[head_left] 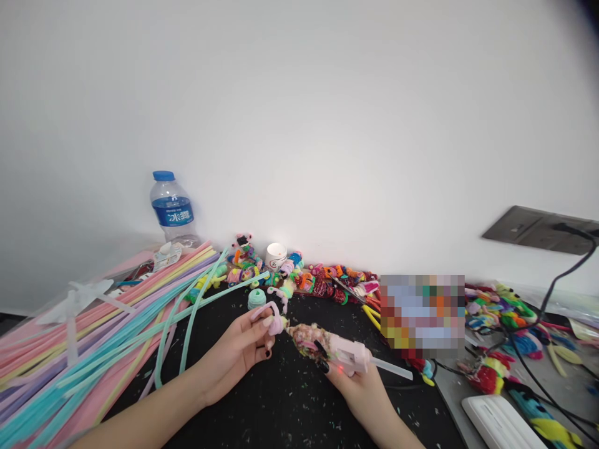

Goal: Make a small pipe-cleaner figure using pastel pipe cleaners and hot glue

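Observation:
My left hand (236, 352) pinches a small pink and lilac pipe-cleaner piece (275, 322) between thumb and fingers above the black table (281, 405). My right hand (355, 383) is wrapped round a pink hot glue gun (334, 352). Its crusted, glitter-covered nozzle points left and almost touches the pipe-cleaner piece. A clear glue stick (393, 369) sticks out of the gun's back, toward the right.
A big pile of long pastel pipe cleaners (93, 337) covers the left side. A water bottle (171, 209) and a white cup (276, 254) stand by the wall, with small colourful craft figures (318, 280) in a row. At the right lie cables (547, 299), a wall socket plate (538, 229) and a white device (500, 424).

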`<control>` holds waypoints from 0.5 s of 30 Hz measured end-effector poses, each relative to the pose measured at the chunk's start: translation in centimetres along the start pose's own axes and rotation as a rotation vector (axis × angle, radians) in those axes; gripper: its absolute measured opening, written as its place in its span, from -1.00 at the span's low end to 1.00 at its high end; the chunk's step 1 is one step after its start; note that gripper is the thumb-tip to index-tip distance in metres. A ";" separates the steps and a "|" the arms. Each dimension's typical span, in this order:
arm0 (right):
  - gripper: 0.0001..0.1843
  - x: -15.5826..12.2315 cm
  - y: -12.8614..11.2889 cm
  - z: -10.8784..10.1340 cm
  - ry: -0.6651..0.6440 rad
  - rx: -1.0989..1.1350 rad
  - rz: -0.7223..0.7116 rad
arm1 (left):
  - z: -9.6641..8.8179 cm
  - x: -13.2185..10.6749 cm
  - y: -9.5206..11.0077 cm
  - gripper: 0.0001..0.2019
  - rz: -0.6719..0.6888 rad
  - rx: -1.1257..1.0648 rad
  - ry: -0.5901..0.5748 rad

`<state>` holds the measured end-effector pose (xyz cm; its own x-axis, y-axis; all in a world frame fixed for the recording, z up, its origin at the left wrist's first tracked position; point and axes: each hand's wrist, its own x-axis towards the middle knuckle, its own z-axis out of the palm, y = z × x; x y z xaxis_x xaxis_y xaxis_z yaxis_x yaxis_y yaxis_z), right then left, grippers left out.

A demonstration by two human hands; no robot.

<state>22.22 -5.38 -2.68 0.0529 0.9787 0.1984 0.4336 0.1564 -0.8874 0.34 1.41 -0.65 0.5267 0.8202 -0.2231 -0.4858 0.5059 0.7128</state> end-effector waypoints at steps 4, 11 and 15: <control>-0.74 0.3 -0.7 -0.1 0.028 -0.058 -0.037 | 0.1 0.0 0.1 -0.77 -0.010 -0.010 -0.004; -0.76 0.1 -1.6 0.1 0.058 -0.135 -0.064 | 0.4 0.1 0.0 -0.79 0.000 0.011 -0.025; -0.79 -0.2 -1.2 0.2 0.085 -0.117 -0.014 | 0.7 0.0 0.3 -0.79 0.004 0.016 -0.005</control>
<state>21.54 -5.73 -1.69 0.1201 0.9610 0.2491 0.5362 0.1484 -0.8310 0.65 1.32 -0.02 0.5286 0.8206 -0.2171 -0.4766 0.4985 0.7241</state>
